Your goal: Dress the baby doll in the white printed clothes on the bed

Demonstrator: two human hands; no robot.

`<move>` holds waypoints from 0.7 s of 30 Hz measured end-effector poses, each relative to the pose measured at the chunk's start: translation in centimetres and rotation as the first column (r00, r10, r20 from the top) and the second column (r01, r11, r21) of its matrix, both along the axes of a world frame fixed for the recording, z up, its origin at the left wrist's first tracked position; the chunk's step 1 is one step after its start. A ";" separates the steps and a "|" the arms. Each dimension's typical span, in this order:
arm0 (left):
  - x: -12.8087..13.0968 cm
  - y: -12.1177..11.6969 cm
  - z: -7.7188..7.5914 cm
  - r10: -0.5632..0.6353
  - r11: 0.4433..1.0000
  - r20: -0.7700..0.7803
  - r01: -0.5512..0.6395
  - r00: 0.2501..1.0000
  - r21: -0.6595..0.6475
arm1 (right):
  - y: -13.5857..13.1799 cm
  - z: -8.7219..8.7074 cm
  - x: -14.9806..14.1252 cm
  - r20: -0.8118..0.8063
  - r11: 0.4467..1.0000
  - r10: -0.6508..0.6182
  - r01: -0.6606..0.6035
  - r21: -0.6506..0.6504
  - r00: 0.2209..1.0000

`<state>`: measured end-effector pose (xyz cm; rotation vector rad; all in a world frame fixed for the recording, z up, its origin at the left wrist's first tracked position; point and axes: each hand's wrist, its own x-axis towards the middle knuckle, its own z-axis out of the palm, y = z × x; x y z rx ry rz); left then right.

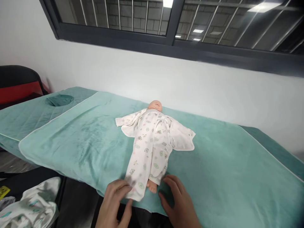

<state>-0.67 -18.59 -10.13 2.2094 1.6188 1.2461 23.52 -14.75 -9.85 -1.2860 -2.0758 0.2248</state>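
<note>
A baby doll [155, 105] lies on its back, head toward the wall, dressed in white printed baby trousers [146, 148] and an open white top [181, 134] spread out on both sides. One bare foot [152, 186] pokes out of the trouser leg on the right; the other leg's end is covered by cloth. My left hand [115, 202] is at the hem of the left trouser leg, thumb and fingers apart around its corner. Beside the bare foot, my right hand [177, 199] curves with its fingers spread, holding nothing.
A green cover [220, 177] lies over the bed, which has a face hole [59, 100] at its left end. Patterned white cloth [39, 202] rests on a black seat at lower left. A red and black chair [20, 82] stands by the wall, below a barred window.
</note>
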 end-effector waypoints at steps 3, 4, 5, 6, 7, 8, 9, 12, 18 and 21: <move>1.8 1.3 1.3 -0.078 0.993 -0.138 0.089 0.987 0.077 | 0.0 -0.5 -0.9 0.021 0.999 -0.040 0.039 0.023 0.999; 2.3 1.7 1.7 -0.108 0.989 -0.188 0.124 0.976 0.075 | 0.1 -0.5 -1.4 0.012 0.999 -0.049 0.049 0.021 0.999; 2.8 2.2 2.2 -0.138 0.986 -0.231 0.156 0.963 0.062 | 0.2 -0.4 -1.8 -0.002 0.998 -0.054 0.054 0.016 0.999; 3.2 2.6 2.6 -0.166 0.982 -0.265 0.184 0.950 0.044 | 0.3 -0.3 -2.2 -0.022 0.998 -0.055 0.056 0.008 0.998; 3.5 2.9 2.9 -0.190 0.978 -0.290 0.208 0.938 0.031 | 0.4 -0.1 -2.4 -0.046 0.999 -0.051 0.050 -0.005 0.998; 3.7 3.1 3.2 -0.205 0.974 -0.305 0.223 0.930 0.024 | 0.5 0.1 -2.6 -0.082 0.999 -0.043 0.041 -0.019 0.996; 3.9 3.2 3.4 -0.208 0.974 -0.313 0.226 0.927 0.021 | 0.6 0.2 -2.6 -0.131 0.999 -0.031 0.026 -0.035 0.991; 4.1 3.4 3.7 -0.170 0.982 -0.295 0.185 0.940 0.024 | 0.3 0.7 -2.3 -0.304 0.995 0.033 -0.059 -0.078 0.952; 4.1 3.9 4.1 -0.236 0.971 -0.321 0.231 0.917 -0.053 | -0.9 2.1 -0.9 -0.459 0.987 0.107 -0.152 -0.062 0.882; 4.7 4.1 4.7 -0.234 0.971 -0.259 0.241 0.937 -0.008 | -1.3 2.4 -0.4 -0.458 0.984 0.117 -0.166 -0.069 0.881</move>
